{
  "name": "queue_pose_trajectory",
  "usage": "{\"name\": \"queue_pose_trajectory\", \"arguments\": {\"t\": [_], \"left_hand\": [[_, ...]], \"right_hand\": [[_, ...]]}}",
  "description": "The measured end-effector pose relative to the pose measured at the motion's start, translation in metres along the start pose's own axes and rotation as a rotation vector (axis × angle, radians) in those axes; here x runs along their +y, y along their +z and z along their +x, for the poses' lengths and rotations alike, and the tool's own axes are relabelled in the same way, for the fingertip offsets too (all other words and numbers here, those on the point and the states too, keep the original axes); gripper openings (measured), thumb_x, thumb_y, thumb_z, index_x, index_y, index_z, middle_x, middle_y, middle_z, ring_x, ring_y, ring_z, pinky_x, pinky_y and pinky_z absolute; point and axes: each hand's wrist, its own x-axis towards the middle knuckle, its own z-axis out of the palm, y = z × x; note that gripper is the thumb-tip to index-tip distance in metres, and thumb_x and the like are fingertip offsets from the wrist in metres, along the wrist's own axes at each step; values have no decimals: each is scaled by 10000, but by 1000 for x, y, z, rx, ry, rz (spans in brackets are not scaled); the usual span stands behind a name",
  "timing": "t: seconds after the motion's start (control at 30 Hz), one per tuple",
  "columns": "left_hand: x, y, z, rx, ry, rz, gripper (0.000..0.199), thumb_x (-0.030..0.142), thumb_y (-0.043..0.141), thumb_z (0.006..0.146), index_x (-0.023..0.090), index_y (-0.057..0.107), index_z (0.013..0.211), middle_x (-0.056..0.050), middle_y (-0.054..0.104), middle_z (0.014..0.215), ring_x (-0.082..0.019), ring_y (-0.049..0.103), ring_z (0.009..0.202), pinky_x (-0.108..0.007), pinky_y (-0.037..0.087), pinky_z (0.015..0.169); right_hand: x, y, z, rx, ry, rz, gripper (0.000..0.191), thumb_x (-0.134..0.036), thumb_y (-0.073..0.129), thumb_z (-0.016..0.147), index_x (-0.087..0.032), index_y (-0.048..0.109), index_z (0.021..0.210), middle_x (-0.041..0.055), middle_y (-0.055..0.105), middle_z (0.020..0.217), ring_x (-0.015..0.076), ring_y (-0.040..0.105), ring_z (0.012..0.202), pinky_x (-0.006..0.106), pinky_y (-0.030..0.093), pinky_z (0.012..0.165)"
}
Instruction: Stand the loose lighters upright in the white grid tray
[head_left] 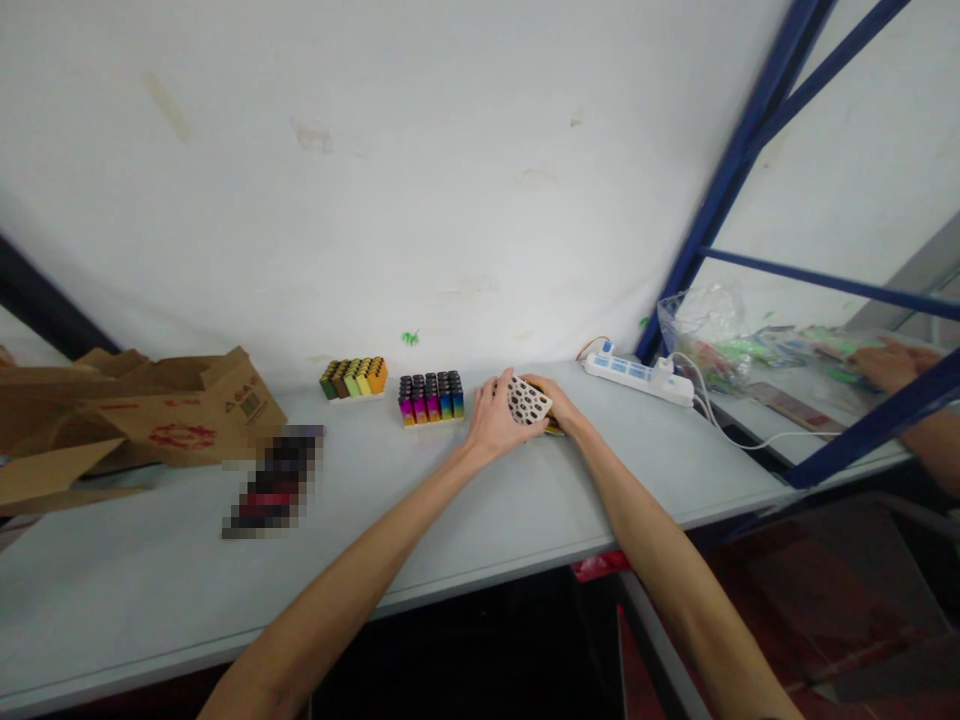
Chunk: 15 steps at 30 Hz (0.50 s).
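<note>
A small white tray [529,400] dotted with dark holes is tilted up between my hands. My left hand [496,422] is closed around its left side, thumb along the lower edge. On the right, my right hand [561,404] curls around the far side, its fingertips partly hidden behind the tray. Something yellow [556,426] shows under the right hand, too covered to name. Just left of my hands stands a block of lighters [431,398] with black tops and purple-to-blue bodies. Farther left is a second block of lighters [353,378] in green, yellow and orange.
An open cardboard box [202,410] and a pixelated dark item [276,482] lie left on the white table [480,510]. A white power strip [637,376] with cables is at right, near a blue metal frame [694,240]. Beyond it are plastic bags [709,335] and another person's hand [892,365].
</note>
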Motion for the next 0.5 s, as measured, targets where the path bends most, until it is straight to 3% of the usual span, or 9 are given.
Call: {"name": "queue_pose_trajectory", "arguments": {"t": [0.2, 0.33, 0.5], "left_hand": [[5, -4, 35, -232, -21, 105, 1094, 607, 777, 674, 153, 366, 1581, -177, 486, 1340, -400, 490, 1319, -479, 392, 1155], [2, -2, 34, -216, 22, 137, 1019, 600, 751, 719, 215, 365, 1580, -160, 462, 1336, -401, 484, 1294, -515, 406, 1128], [-1, -2, 17, -126, 116, 130, 820, 516, 749, 767, 290, 466, 1503, -114, 457, 1245, -358, 496, 1236, -495, 416, 1125]], "right_hand": [[21, 1, -2, 186, 59, -25, 319, -345, 508, 842, -206, 743, 1008, 58, 774, 1054, 260, 696, 1022, 410, 533, 958], [17, -1, -4, 223, 26, -72, 288, -287, 546, 817, -216, 753, 1005, 51, 774, 1077, 257, 674, 1075, 405, 501, 1012], [4, 1, -4, 154, -44, -118, 277, -227, 586, 765, -211, 782, 960, 44, 794, 1017, 253, 681, 980, 395, 514, 976]]}}
